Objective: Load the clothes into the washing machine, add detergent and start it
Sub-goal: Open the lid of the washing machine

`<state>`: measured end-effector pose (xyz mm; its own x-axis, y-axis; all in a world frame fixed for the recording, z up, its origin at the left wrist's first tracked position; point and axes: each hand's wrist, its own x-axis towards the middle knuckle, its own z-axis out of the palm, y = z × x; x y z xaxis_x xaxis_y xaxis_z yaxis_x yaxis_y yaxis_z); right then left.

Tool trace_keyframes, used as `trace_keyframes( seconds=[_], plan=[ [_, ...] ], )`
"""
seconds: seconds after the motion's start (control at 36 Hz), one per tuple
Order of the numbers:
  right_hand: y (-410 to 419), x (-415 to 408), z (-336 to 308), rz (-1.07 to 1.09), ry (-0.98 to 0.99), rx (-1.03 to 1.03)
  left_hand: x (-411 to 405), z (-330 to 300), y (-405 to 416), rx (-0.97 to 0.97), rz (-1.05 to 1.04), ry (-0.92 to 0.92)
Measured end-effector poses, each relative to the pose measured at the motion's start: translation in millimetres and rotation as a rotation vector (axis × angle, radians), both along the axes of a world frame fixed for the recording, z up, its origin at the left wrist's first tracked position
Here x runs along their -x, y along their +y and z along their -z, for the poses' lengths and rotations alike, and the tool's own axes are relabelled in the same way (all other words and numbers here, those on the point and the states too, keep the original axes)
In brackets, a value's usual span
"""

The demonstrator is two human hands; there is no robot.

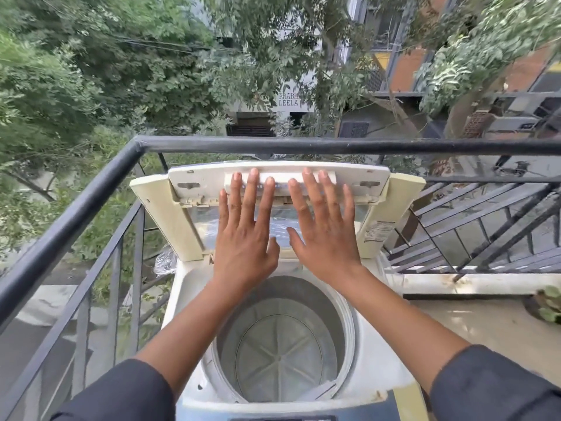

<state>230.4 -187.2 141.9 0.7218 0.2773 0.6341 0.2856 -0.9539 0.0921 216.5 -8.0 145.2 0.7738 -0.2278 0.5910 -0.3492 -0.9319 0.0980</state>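
A white top-loading washing machine (188,287) stands on a balcony with its folding lid (182,214) raised and tilted back toward the railing. The steel drum (282,354) below shows no clothes in it. My left hand (246,229) and my right hand (324,226) are held flat side by side, fingers straight and spread, in front of the raised lid. Their fingertips reach its upper folded panel. Whether the palms touch the lid I cannot tell. No clothes or detergent are in view.
A black metal railing (91,205) runs along the left and behind the machine. A low white ledge (473,284) with a potted plant (546,305) lies to the right. Crumpled plastic (165,262) sits left of the machine. Trees and buildings lie beyond.
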Motion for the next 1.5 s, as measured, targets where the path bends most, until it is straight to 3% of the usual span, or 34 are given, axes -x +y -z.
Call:
trace_keyframes(
  seconds=[0.44,0.72,1.5],
  plan=[
    [7,-57,-4,0.022,0.08,0.014,-54,-9,-5,-0.023,-0.021,0.077],
    [6,-43,-2,-0.012,-0.01,-0.015,-41,-3,-4,-0.046,-0.048,0.037],
    [1,-9,-28,0.016,0.124,-0.072,-15,-22,-1,-0.023,-0.036,0.068]
  ],
)
